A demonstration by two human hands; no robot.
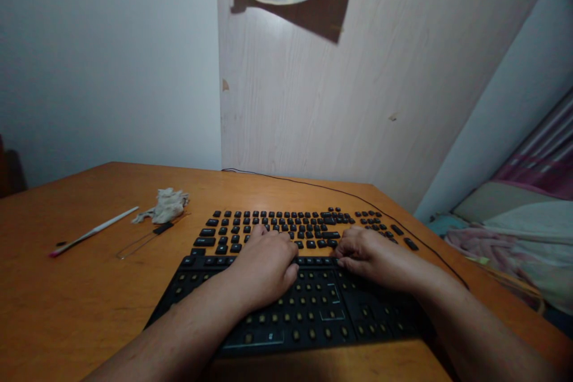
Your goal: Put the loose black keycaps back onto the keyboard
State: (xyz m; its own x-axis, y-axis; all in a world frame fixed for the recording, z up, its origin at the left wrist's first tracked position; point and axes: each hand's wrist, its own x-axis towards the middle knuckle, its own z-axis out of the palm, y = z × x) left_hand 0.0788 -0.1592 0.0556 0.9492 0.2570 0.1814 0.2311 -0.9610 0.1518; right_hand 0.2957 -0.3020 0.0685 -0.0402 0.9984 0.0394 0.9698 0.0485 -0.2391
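Note:
A black keyboard [308, 305] lies at the table's front, most of its keycaps off and the small switch stems bare. Its far row of keys still has caps on. My left hand [271, 262] rests over this far row, fingers bent down and closed, the tips hidden under the hand. At the far edge, right of centre, my right hand [367, 253] has thumb and forefinger drawn together; whatever is between them is too small to make out. Behind the keyboard, loose black keycaps [236, 230] are set out in rows on the table, several close to both hands.
On the left lie a thin white brush [101, 228], a crumpled pale cloth [168, 206] and a wire keycap puller [145, 237] with a black handle. A black cable [308, 182] runs along the table [54, 304] behind and right of the keycaps. The wall stands behind.

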